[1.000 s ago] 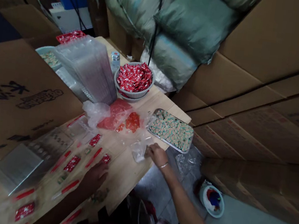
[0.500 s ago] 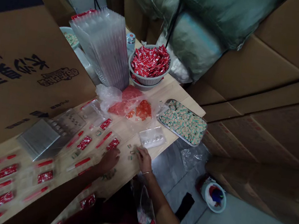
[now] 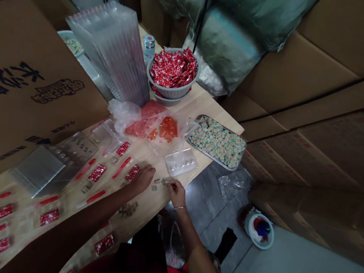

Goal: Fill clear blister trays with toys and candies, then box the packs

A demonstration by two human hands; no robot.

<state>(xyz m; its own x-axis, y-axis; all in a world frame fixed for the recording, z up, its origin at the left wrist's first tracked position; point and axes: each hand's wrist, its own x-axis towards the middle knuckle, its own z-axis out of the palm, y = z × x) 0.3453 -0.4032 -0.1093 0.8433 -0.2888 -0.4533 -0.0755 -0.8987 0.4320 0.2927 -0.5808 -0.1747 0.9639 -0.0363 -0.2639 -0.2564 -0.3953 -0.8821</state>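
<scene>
- In the head view, the right hand (image 3: 177, 192) is at the near edge of the counter (image 3: 149, 208), a thin band (image 3: 179, 207) round its wrist.
- Its thumb and fingers are drawn nearly together at the small green-and-tan pieces (image 3: 155, 188); whether it grips one, I cannot tell.
- Those pieces lie loose on the wood between the two hands.
- The left hand (image 3: 144, 179) is half curled, knuckles up, just beside the same pieces; its palm is hidden, so I cannot tell whether it holds anything.
- Next to the left hand lies a red packet (image 3: 133, 173), with a red stick (image 3: 121, 167) near it.
- More red packets and sticks are spread over the counter to the left.
- A small cluster (image 3: 128, 209) of similar pieces lies under the left forearm, nearer the body.
- Just beyond the hands sits a clear plastic tray (image 3: 178, 163) with a row of bumps.
- Past it, a metal tray (image 3: 211, 157) full of green-and-tan pieces stands at the counter's edge.
- Farther back are an orange-red heap (image 3: 168, 128) in clear plastic, a grey basket (image 3: 170, 92) piled with red packets, and a tall stack of clear plastic (image 3: 113, 48).
</scene>
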